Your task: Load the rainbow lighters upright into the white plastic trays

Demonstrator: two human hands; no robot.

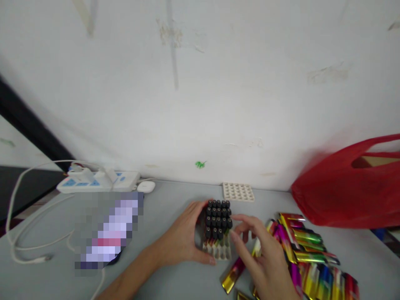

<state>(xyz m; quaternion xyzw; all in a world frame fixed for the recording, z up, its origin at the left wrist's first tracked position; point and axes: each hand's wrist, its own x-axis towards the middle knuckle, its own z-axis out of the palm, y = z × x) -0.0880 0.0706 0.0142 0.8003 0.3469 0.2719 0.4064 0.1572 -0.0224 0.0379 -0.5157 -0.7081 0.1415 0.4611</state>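
A small white grid tray [218,251] sits on the grey table, its back rows filled with several upright black-capped sticks [218,218]. My left hand [184,237] cups the tray's left side, thumb at its front edge. Just right of the tray hovers my right hand [265,260], fingers curled and close to the black-capped sticks; whether it holds one I cannot tell. A shiny gold-and-pink stick [233,275] lies under that hand. More metallic coloured sticks [309,254] are heaped to the right.
A second, bare white grid tray [238,191] lies by the wall. A red plastic bag [350,187] stands at the right. At the left are a white power strip [96,181] with cables and a blurred-out object [108,231].
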